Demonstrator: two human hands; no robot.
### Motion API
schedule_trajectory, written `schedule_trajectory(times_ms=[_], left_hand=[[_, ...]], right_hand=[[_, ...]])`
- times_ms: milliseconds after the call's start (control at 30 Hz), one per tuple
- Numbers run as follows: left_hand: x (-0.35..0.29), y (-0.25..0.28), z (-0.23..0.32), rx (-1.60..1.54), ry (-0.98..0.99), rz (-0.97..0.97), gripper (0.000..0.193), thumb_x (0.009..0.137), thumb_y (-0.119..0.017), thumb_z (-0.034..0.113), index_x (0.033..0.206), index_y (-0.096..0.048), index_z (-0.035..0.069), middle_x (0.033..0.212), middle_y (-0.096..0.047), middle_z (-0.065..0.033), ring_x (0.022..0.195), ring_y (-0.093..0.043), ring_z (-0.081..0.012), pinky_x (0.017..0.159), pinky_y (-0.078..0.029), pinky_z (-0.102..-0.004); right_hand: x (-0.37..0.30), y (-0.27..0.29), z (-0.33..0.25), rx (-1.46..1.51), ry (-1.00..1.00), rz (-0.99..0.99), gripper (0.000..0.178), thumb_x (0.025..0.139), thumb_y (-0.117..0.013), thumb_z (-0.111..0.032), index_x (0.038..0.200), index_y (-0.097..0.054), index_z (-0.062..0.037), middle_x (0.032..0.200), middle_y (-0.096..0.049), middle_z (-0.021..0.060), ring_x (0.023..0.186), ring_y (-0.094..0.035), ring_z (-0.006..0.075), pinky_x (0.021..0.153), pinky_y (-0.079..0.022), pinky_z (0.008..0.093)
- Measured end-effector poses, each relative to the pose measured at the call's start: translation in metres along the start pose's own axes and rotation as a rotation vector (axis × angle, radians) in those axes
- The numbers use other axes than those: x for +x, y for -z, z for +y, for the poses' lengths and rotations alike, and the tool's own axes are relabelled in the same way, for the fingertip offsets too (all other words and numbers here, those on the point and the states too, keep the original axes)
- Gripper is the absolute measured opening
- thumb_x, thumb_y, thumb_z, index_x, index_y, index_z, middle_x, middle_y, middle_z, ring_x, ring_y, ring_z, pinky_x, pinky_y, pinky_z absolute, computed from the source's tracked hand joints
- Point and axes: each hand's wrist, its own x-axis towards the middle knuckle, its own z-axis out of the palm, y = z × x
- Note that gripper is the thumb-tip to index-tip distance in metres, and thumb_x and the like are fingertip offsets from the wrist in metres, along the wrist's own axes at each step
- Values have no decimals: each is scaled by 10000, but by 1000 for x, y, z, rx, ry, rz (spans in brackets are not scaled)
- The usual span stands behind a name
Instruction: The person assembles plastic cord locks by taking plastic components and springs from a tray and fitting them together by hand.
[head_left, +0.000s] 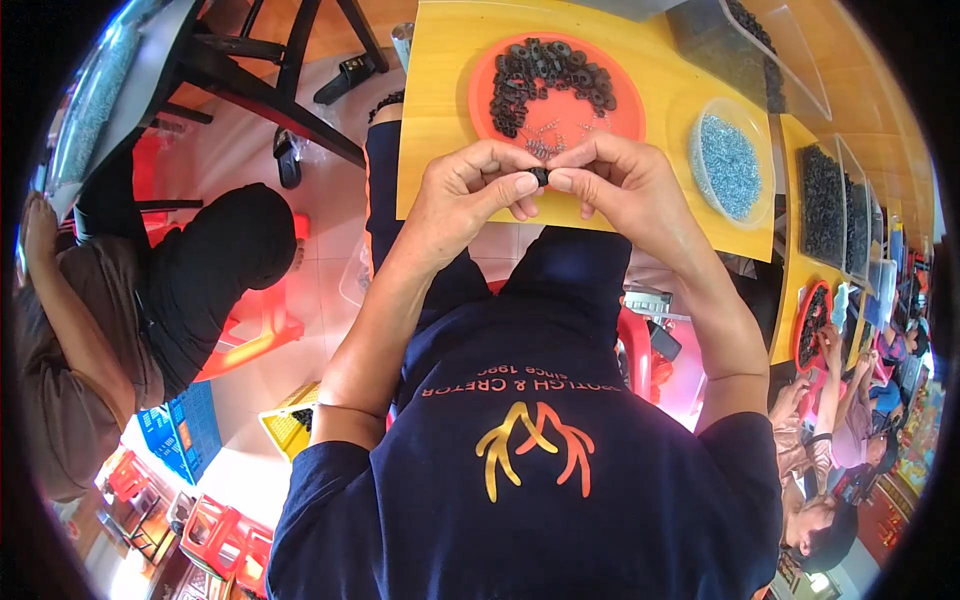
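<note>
The left hand (465, 190) pinches a small black part (540, 177) between thumb and fingers, just on the near side of the orange tray (562, 103); the right hand (628, 185) grips its other side. Light, even pressure from both should keep it steady.
</note>
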Motion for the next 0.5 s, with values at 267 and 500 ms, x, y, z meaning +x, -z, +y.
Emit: schedule_trajectory(times_ms=[267,500], left_hand=[[-3,5,-7,-49,60,-55,161,917,-675,78,1046,-648,-15,872,-679,-67,760,-657,-115,692,-537,-254],[-2,-1,-3,66,29,-45,154,919,-668,75,1041,-652,-17,891,-685,-56,756,-649,-107,699,-529,-246]], right_hand=[[-3,-1,3,44,-137,-77,172,965,-635,-188,963,-624,-17,720,-614,-2,627,-563,55,511,-443,238],[-3,4,-3,-240,-136,-195,273,978,-594,-266,909,-632,-4,662,-601,67,569,-584,133,525,-466,316]])
